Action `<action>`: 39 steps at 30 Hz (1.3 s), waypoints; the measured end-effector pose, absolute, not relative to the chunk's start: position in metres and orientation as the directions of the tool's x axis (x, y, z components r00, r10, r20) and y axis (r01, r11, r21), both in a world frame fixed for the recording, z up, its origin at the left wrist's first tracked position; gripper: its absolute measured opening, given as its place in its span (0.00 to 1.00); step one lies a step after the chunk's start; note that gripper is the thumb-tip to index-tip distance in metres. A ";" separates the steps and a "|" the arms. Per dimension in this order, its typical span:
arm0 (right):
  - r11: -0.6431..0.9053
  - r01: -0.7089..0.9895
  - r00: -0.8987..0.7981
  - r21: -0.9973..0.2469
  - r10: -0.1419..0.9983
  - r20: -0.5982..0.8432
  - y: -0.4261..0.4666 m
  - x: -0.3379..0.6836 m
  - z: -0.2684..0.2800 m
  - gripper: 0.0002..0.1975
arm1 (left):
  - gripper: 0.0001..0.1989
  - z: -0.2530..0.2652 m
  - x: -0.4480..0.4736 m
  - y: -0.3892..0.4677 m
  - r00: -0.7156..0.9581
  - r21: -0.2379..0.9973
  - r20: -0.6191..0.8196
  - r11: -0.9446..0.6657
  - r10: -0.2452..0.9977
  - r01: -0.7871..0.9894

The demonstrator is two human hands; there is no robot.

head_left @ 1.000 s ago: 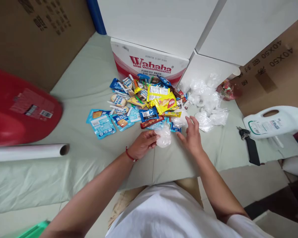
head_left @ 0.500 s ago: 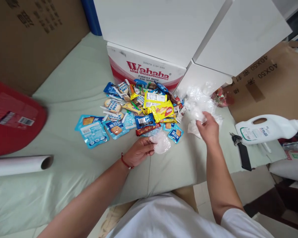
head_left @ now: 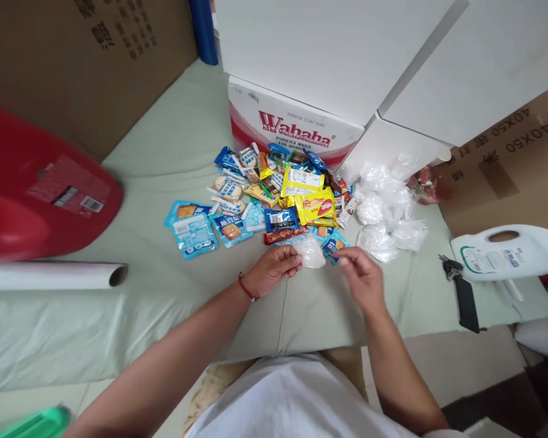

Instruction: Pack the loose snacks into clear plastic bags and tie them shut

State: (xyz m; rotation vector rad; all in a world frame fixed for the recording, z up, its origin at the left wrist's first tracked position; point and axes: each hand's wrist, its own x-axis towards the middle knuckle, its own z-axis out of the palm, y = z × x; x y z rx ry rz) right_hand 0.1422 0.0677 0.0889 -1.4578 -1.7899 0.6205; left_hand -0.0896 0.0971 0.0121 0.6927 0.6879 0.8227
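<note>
My left hand (head_left: 278, 269) pinches a crumpled clear plastic bag (head_left: 309, 251) between thumb and fingers, just above the green cloth. Close to the bag's right side is my right hand (head_left: 364, 278), its thumb and index finger nearly together; I cannot make out anything between them. Behind both hands lies a heap of wrapped snacks, with a yellow packet (head_left: 316, 206) on top and a dark blue packet (head_left: 281, 219) in front. Light blue cracker packets (head_left: 194, 235) lie at its left side. More clear plastic bags (head_left: 378, 207) are bunched right of the heap.
A Wahaha water carton (head_left: 292, 128) with white boxes above it stands behind the heap. At right are a white jug (head_left: 506, 252) and keys with a black fob (head_left: 466, 304). A red container (head_left: 45, 201) and a white roll (head_left: 50, 275) are at left.
My right hand has left the bunched bags and come leftward and nearer, beside the bag in my left hand. The left hand still holds its bag. The view has shifted somewhat left.
</note>
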 end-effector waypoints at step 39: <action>-0.190 0.052 0.109 -0.980 0.977 -0.184 0.055 0.077 0.043 0.18 | 0.08 0.021 -0.083 0.081 0.423 0.979 0.105 -0.019 0.900 -0.203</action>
